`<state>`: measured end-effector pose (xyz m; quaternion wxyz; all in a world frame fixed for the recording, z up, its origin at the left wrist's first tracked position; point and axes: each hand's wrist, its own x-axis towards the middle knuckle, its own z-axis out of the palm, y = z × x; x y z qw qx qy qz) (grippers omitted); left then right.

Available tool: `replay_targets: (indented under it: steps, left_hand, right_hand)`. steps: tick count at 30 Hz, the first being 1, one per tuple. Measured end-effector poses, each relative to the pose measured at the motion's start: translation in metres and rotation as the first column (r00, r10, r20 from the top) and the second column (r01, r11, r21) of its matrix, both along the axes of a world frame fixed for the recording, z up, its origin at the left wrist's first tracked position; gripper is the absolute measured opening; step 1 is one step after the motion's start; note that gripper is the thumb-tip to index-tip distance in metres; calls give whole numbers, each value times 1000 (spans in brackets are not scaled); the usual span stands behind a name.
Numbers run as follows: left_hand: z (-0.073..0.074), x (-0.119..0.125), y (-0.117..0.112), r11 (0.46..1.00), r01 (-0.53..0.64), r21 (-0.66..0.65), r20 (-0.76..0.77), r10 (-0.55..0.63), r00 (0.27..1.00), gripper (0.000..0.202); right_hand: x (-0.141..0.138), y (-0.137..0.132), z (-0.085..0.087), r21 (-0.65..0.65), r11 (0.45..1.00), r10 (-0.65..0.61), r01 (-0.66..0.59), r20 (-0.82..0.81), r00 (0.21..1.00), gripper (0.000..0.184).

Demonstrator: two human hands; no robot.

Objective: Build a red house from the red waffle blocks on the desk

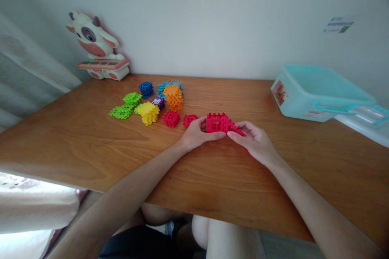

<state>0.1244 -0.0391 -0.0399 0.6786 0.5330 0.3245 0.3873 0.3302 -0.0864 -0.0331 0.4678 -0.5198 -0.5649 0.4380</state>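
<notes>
1. Left hand [194,134] holds the left end of the red blocks [215,123], over the tabletop [212,182].
2. Right hand [257,141] pinches their slanted right end.
3. Leftward: yellow blocks [148,113], orange blocks [174,97].
4. Far right: blue bin [293,99].

Free tabletop [227,95] between loose blocks [148,112] and bin [293,99]; wall [206,28] behind

No wording can be read. A pale rectangular paper sticker [338,24] on the smooth white wall [225,24] bears blurred dark lines (plus a small dark square), and a whitish printed label [317,114] on the translucent aqua plastic bin [299,99] is too small to decipher.
</notes>
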Motion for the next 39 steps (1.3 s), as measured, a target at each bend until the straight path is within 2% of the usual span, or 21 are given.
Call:
replay_targets:
  steps: [5,15,21,28,34,39]
  left_hand:
    - [1,-1,0,1000,22,13,-29,-21,999,54]
    - [1,-2,1,999,49,-5,9,-49,999,63]
    - [1,0,-1,999,44,-3,15,-44,999,67]
    - [0,-2,-2,993,101,59,39,-103,994,71]
    - [-1,-4,0,990,80,115,2,-81,997,73]
    - [-6,-6,-1,979,88,182,-96,-71,993,75]
  right_hand:
    - [1,0,2,-23,1000,-4,5,18,1000,44]
    - [-1,-3,3,-40,994,99,-100,-30,995,39]
    - [0,-3,3,75,993,87,-92,63,994,29]
    - [2,-4,6,135,981,122,-142,147,981,26]
    - [9,0,-6,166,977,106,-135,170,980,26]
    - [12,1,-10,193,975,65,-109,222,973,26]
